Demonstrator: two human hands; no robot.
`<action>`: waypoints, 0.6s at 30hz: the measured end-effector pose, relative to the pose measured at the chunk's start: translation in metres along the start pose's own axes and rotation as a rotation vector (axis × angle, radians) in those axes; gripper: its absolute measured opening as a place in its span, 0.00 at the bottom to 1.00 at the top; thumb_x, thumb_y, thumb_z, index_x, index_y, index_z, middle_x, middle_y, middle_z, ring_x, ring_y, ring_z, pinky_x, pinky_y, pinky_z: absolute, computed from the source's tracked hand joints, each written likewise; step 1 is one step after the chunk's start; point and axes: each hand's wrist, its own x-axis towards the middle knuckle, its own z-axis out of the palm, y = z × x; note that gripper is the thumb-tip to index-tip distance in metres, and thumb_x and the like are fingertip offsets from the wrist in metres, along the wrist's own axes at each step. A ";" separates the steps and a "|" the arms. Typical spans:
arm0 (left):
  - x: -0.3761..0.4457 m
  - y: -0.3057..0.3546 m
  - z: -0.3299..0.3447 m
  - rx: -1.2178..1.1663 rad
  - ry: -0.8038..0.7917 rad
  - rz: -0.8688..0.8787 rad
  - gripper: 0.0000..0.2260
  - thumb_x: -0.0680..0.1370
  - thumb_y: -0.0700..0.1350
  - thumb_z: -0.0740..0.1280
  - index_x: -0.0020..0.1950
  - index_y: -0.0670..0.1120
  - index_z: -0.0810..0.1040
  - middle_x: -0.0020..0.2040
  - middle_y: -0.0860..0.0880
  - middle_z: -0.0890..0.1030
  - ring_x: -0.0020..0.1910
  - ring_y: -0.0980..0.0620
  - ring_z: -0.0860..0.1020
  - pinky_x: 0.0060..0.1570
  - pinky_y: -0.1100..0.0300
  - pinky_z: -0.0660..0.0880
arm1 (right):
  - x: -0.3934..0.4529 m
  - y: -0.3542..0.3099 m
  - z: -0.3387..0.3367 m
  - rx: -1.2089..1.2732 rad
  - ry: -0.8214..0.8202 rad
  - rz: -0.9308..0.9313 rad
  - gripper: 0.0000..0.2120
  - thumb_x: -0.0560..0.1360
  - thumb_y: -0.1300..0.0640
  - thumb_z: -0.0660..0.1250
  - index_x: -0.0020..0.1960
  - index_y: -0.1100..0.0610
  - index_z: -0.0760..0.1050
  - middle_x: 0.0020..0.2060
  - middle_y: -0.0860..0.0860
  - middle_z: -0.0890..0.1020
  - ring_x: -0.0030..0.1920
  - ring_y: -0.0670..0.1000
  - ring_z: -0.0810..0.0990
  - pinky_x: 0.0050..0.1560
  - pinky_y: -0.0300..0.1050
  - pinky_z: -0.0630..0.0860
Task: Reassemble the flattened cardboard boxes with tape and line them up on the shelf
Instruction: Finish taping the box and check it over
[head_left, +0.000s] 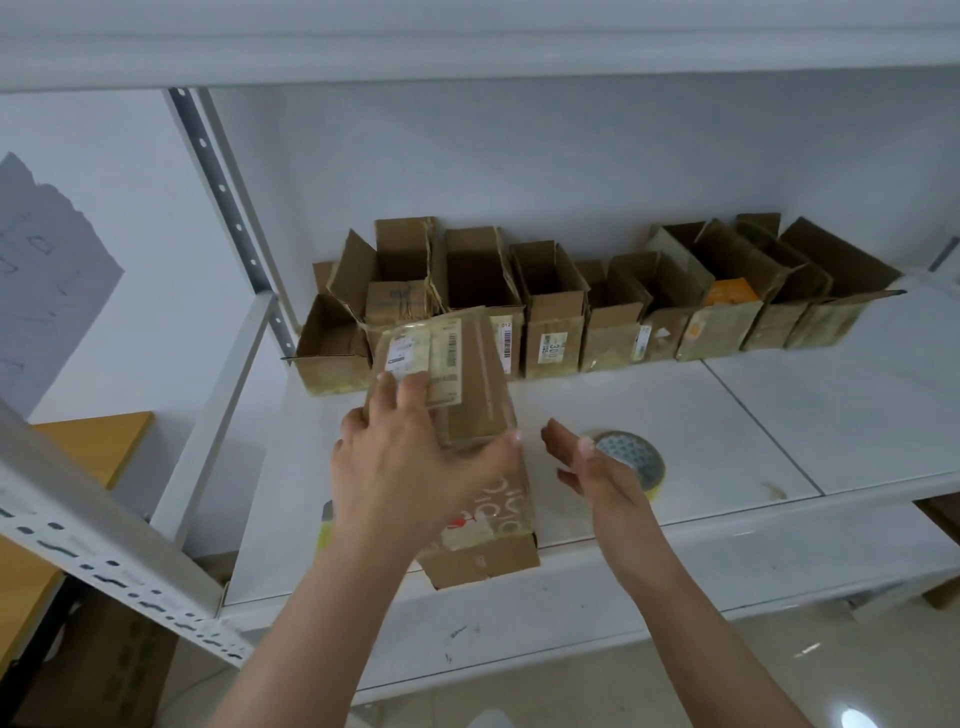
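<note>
Taped cardboard box (467, 379) gripped by left hand (410, 467) above shelf (727, 415); right hand (592, 467) loose-fingered, holding nothing, over tape roll (636, 457).

White metal shelf (753, 415), board in two panels with a seam running front to back at right. Along its back: a row of open-topped cardboard boxes (550, 306), side by side and touching, flaps up. Nearer the front edge: a roll of tape (641, 457) lying flat, and a flattened cardboard box (483, 556) partly overhanging the front lip
</note>
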 end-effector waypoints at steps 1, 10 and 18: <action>0.001 -0.007 -0.005 -0.052 0.028 -0.019 0.48 0.61 0.82 0.52 0.73 0.53 0.59 0.71 0.50 0.68 0.64 0.43 0.72 0.57 0.46 0.75 | 0.000 0.003 -0.004 0.014 0.018 0.062 0.26 0.72 0.27 0.57 0.63 0.39 0.75 0.60 0.34 0.79 0.65 0.40 0.74 0.69 0.36 0.67; -0.008 -0.033 -0.028 -1.019 0.112 -0.106 0.31 0.61 0.73 0.61 0.59 0.58 0.74 0.52 0.53 0.82 0.43 0.57 0.83 0.32 0.66 0.78 | 0.009 0.004 -0.004 0.013 0.083 0.304 0.06 0.78 0.60 0.66 0.48 0.50 0.78 0.37 0.43 0.86 0.40 0.41 0.83 0.38 0.30 0.76; -0.010 -0.040 -0.015 -1.123 -0.008 -0.205 0.32 0.63 0.75 0.54 0.57 0.57 0.76 0.49 0.52 0.85 0.46 0.56 0.83 0.42 0.59 0.74 | 0.010 -0.004 0.007 0.271 0.204 0.495 0.10 0.84 0.59 0.55 0.50 0.53 0.74 0.35 0.49 0.82 0.34 0.49 0.80 0.28 0.39 0.77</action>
